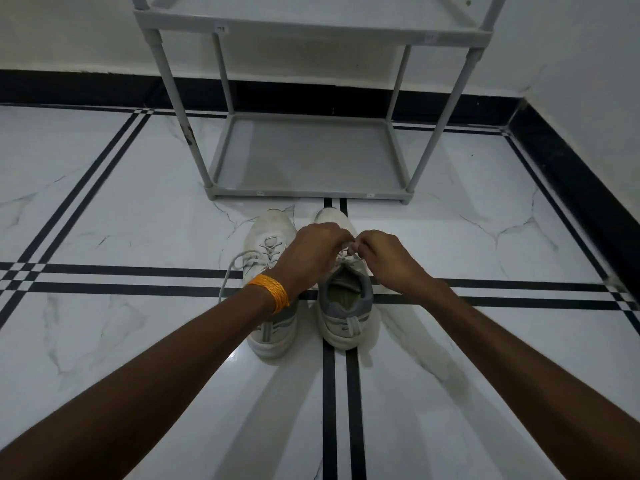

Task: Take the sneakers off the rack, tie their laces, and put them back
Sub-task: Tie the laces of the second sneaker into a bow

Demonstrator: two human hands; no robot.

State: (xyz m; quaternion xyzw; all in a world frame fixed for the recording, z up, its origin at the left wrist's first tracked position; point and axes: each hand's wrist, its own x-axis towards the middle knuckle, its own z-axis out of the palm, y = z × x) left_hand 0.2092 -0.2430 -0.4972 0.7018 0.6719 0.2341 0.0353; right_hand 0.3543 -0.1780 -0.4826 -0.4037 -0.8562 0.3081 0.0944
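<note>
Two white-and-grey sneakers stand side by side on the floor, toes toward the rack. The left sneaker (266, 247) has loose laces trailing off to its left. Over the right sneaker (346, 306), both hands meet above the tongue. My left hand (311, 254), with an orange thread band at the wrist, and my right hand (384, 254) each pinch the right sneaker's white lace (346, 252). The hands hide most of that lace. Just beyond the shoes stands the grey shoe rack (311, 192), its bottom shelf bare.
White marble floor with black inlay stripes lies all around. A black skirting and white wall run behind the rack and along the right side. The rack's upper shelf (311, 29) is at the top of view.
</note>
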